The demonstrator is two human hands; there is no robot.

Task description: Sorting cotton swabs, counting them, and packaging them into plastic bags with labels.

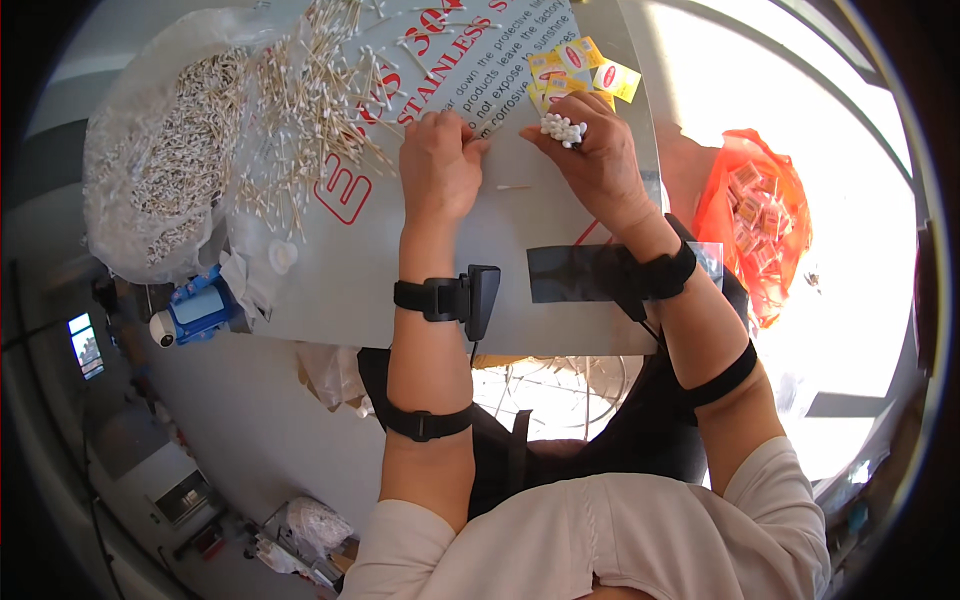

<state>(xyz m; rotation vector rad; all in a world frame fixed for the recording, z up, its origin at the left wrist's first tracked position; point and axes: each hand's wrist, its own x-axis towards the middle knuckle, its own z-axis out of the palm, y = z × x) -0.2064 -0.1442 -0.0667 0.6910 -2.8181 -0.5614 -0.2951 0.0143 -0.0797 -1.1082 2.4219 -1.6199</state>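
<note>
Nearest the camera, at six o'clock, a pale beige short-sleeved shirt covers the person's torso, and both bare forearms reach up from it over a grey tabletop printed with red and black lettering. Black straps ring both forearms, and a black wedge-shaped device sits at the left wrist.

At one o'clock, the right hand is closed around a bundle of cotton swabs, whose white tips cluster together and face the camera. Between eleven and twelve o'clock, the left hand hovers or rests over the tabletop with fingers curled and thumb close to the forefinger; I cannot tell whether it pinches anything. A loose cotton swab lies between twelve and one o'clock, below the gap between the hands.

Toward eleven o'clock spreads a tangled heap of cotton swabs, and beside it at ten o'clock a clear plastic bag holds many more. Yellow packets overlap at one o'clock, just beyond the right hand and partly hidden by it. Between two and three o'clock, a red-orange plastic bag stands open, with small orange-and-white packets inside. At three o'clock, near the centre, lies a dark flat strip; at nine, a blue container.
</note>
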